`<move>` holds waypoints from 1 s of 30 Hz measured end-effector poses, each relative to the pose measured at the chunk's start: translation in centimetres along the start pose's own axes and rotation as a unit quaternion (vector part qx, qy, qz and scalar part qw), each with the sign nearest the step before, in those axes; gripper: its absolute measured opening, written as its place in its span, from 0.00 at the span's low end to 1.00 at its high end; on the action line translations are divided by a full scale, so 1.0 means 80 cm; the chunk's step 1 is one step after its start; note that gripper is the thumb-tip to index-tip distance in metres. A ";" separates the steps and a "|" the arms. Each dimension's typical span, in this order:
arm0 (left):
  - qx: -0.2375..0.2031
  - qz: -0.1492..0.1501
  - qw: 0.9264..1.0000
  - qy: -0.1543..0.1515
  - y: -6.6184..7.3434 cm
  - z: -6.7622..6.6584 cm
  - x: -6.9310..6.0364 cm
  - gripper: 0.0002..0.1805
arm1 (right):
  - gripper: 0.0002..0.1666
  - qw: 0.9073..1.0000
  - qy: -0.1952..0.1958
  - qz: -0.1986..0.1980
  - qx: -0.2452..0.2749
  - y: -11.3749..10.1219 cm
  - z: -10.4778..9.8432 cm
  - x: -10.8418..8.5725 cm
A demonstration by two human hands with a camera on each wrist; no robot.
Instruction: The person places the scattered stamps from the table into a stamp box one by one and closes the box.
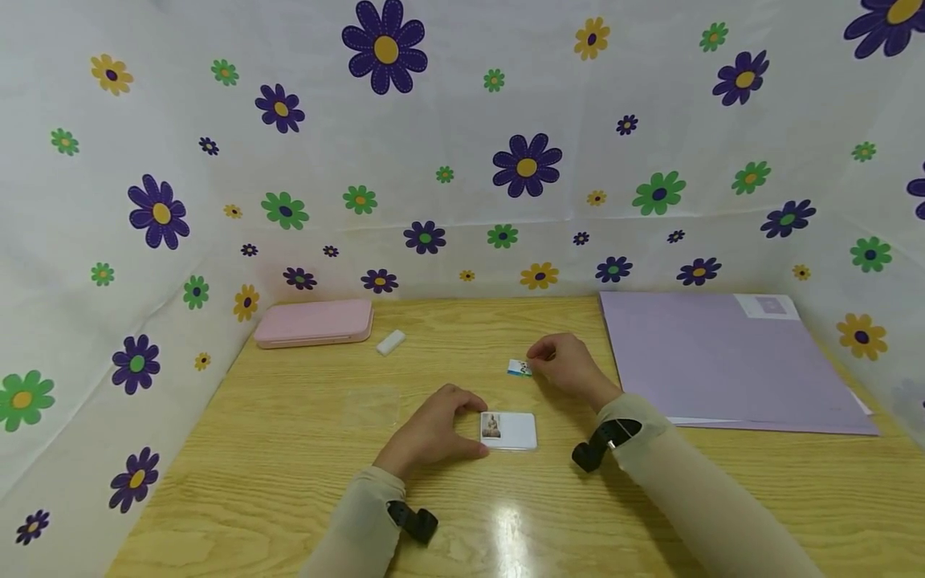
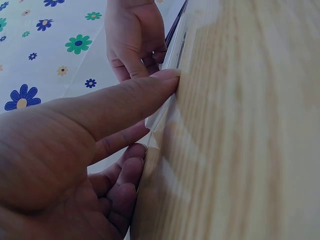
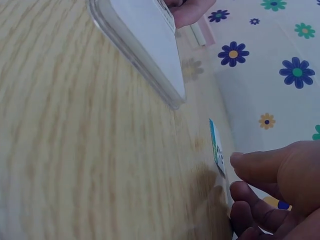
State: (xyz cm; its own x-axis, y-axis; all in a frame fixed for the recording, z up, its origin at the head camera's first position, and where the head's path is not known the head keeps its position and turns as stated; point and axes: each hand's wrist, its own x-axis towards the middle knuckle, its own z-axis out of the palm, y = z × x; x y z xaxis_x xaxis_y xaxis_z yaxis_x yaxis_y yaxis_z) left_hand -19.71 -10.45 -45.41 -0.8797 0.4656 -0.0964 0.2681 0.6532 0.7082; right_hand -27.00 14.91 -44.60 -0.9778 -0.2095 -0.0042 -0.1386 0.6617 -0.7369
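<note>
On the table lies a flat white case [image 1: 516,431] with clear edges and a small picture [image 1: 491,425] at its left end. My left hand [image 1: 437,429] holds it by that end, thumb at the near edge and forefinger at the far edge. Beyond the case is a small printed card or sticker [image 1: 516,368] with a blue-green edge. My right hand [image 1: 567,365] is at its right end, fingers bent, thumb and forefinger slightly apart. In the right wrist view the thumb [image 3: 255,165] appears just off the small piece [image 3: 216,145].
A pink case [image 1: 314,323] and a white block like an eraser [image 1: 391,343] are at the back left. A clear plastic sheet [image 1: 372,406] lies left of my left hand. A large purple folder [image 1: 730,361] covers the right side. Flowered cloth [image 1: 448,128] encloses the table.
</note>
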 end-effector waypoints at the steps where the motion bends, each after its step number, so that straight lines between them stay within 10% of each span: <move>1: 0.000 0.000 1.000 0.000 0.000 0.000 0.000 0.29 | 0.05 1.000 0.001 0.000 -0.002 0.000 0.000 0.000; 30: -0.006 0.000 1.000 -0.004 -0.004 0.000 0.001 0.28 | 0.02 0.999 0.003 -0.020 -0.047 0.003 0.006 0.008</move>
State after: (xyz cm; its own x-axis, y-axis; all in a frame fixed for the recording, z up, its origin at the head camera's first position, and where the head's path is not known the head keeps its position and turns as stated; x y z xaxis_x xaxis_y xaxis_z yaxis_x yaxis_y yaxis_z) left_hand -19.86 -10.61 -45.65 -0.8765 0.4705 -0.1020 0.2636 0.6464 0.7160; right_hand -27.55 14.58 -45.14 -0.9721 -0.2329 0.0272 -0.1906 0.7175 -0.6700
